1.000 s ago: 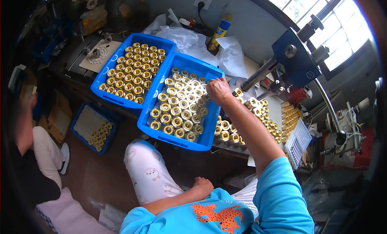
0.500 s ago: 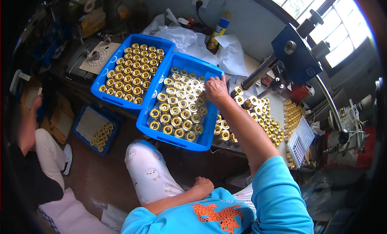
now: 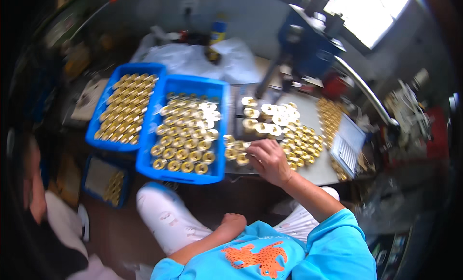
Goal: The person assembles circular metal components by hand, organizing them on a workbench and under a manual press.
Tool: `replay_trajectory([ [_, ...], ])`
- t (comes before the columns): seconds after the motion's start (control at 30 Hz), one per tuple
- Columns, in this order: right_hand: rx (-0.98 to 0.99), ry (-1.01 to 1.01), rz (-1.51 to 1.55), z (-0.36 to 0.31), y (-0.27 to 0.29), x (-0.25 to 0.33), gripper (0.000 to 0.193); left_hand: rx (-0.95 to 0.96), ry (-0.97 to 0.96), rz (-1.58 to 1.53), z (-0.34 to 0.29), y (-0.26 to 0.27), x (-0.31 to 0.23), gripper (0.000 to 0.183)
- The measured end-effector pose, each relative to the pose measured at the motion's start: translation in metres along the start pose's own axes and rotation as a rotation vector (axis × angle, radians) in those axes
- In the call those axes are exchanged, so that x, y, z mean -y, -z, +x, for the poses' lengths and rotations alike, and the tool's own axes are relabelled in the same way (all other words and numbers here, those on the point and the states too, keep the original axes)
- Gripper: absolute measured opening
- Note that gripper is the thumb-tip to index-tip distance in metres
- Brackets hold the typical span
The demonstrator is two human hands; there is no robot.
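The rings (image 3: pixel 299 144), short, hollow and shiny gold, look blurred. Many stand upright in close rows in two blue bins (image 3: pixel 166 176) on the counter (image 3: pixel 320 171); others crowd together to the right of the bins, some bleached white by glare.

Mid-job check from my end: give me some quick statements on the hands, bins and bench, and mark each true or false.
1. The right hand is at the loose brass-coloured fittings on the workbench. True.
2. The left hand grips a bin rim. False: the left hand is away from the bins, near the blue shirt.
3. Two blue bins of fittings stand side by side. True.
4. The lower blue bin is on the person's right. False: it is on their left.
5. A blue-and-yellow container stands beyond the bins. True.
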State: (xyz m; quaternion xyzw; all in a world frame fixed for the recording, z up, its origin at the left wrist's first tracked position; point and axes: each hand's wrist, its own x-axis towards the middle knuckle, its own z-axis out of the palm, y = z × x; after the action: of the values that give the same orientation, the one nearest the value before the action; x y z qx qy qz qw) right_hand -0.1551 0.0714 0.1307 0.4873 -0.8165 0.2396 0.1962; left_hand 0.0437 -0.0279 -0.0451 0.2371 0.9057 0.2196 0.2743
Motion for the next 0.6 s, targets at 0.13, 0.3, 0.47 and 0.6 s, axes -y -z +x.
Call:
replay_trajectory([
  [0.13,-0.079,-0.266,-0.230,-0.083,0.061,-0.044,0.016,0.040,-0.041,0.097,-0.006,0.014,-0.007,0.024],
  [0.3,-0.251,-0.850,-0.390,-0.212,0.147,-0.142,0.007,0.095,-0.013,0.178,0.007,0.005,-0.005,0.024],
  [0.47,-0.129,-1.140,-0.516,-0.303,0.187,-0.215,0.014,0.238,0.043,0.169,0.020,-0.008,-0.001,0.025],
  [0.6,-0.061,-1.130,-0.450,-0.311,0.183,-0.245,0.015,0.338,0.103,0.132,0.027,-0.017,0.003,0.027],
])
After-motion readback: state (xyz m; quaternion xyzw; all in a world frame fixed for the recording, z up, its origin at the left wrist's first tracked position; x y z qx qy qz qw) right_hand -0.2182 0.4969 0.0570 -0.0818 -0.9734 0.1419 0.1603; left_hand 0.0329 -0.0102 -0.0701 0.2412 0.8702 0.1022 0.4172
